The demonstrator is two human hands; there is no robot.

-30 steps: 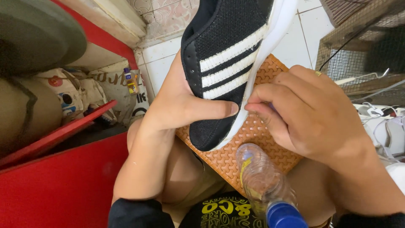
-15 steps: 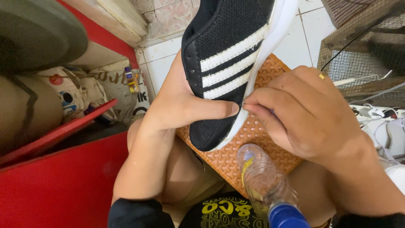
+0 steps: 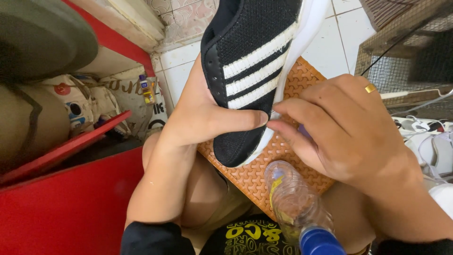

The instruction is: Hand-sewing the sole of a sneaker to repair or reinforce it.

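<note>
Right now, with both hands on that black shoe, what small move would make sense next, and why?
Probably a short pull or push of the right hand along the seam. Its fingertips pinch right where the knit upper meets the white sole of the black shoe, while the left hand braces the shoe, thumb across the side.

Small shoe-repair workspace, floor level, likely home or stall. White tiled floor (image 3: pixel 325 45) as landmark: orange textured mat (image 3: pixel 257 174) lies above it over worker's lap, red cabinet (image 3: pixel 61 203) stands left of it with small bottle (image 3: pixel 147 89) and clutter inside, white shoes (image 3: pixel 427 141) piled at its right, wire mesh crate (image 3: pixel 406 52) at far right.
</note>
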